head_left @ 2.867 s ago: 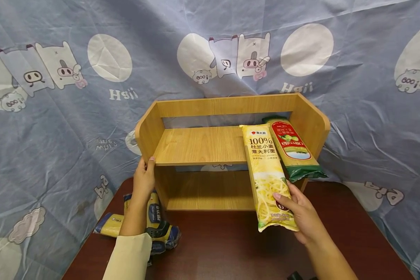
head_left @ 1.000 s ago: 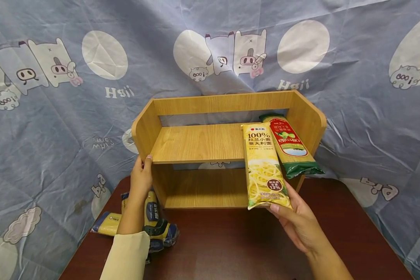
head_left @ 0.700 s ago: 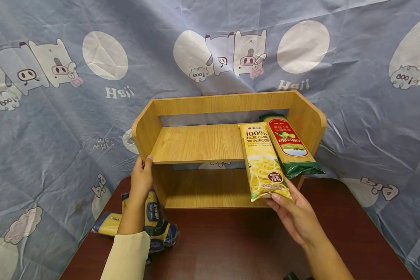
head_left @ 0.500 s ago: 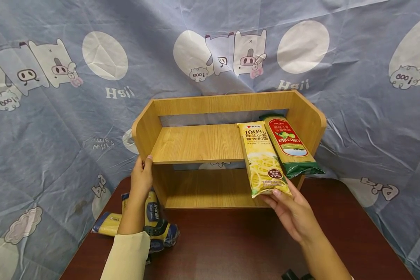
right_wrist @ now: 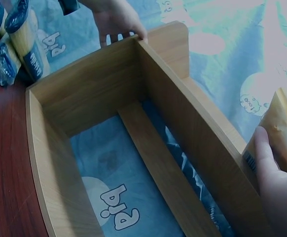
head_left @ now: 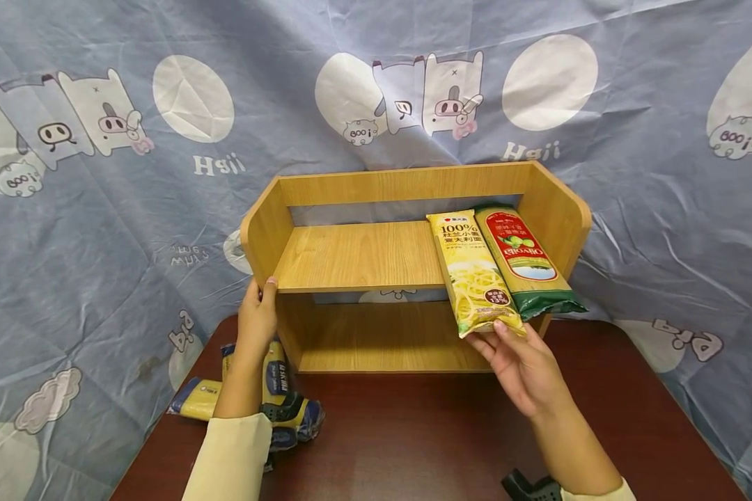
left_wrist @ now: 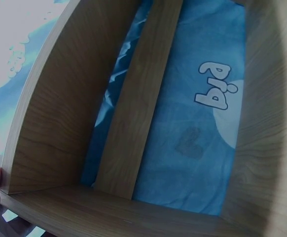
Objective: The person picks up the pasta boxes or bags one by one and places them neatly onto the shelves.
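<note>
A yellow pack of spaghetti lies on the upper board of the wooden shelf, its near end jutting past the front edge. My right hand pinches that end, thumb on top and fingers beneath; the right wrist view shows the thumb against the pack. Close along its right side is a green-ended pasta pack with a red label, against the shelf's right wall. My left hand grips the left side of the shelf where the upper board meets the side panel; some of its fingers are hidden behind the panel.
Several blue-and-yellow pasta packs lie on the dark red table at the left, partly behind the left forearm. A patterned blue cloth hangs behind the shelf. The lower compartment has an open back.
My right hand has moved forward and up in view, bringing the yellow spaghetti pack farther onto the upper board, flatter and beside the green-ended pack. The left hand keeps its grip on the shelf.
</note>
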Motion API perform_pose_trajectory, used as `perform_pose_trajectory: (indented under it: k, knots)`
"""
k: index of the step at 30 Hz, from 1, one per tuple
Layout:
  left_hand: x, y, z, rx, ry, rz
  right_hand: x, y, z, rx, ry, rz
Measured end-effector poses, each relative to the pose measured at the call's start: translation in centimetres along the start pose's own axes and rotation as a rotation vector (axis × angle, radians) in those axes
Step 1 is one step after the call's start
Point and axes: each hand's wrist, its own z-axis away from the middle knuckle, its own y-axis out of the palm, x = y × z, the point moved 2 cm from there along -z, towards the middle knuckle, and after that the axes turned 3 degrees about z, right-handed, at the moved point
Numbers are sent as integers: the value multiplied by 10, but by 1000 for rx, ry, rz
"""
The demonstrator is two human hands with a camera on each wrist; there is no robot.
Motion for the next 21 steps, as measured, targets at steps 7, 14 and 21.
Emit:
perform_pose_trajectory:
  k: [7, 14, 21]
  knots:
    - [-1, -1, 0, 4, -10, 5, -2, -4, -8, -49, -21, -18]
    - [-1, -1, 1, 9, 3, -25, -5, -5, -16, -109, -72, -64]
    - [-1, 0, 1, 21, 6, -23, -5, -7, -22, -227, -86, -138]
